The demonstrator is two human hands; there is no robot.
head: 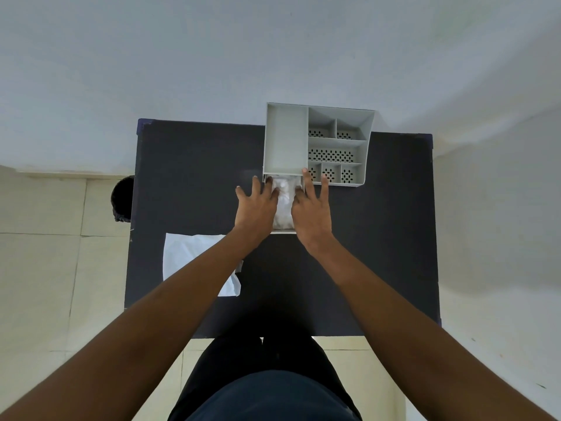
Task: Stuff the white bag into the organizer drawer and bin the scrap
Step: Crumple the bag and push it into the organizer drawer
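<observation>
A grey organizer [285,141] with several compartments stands at the far side of the dark table. Its drawer [283,231] is pulled out toward me. The crumpled white bag [283,202] lies inside the drawer. My left hand [256,208] presses on the bag's left side with fingers spread. My right hand [311,214] presses on its right side, fingertips reaching the organizer's front edge. A white scrap sheet [188,253] lies flat on the table's near left, partly hidden under my left forearm.
The dark table [379,238] stands against a pale wall. A black round bin [123,199] sits on the tiled floor just past the table's left edge. My legs in dark clothing are at the table's near edge.
</observation>
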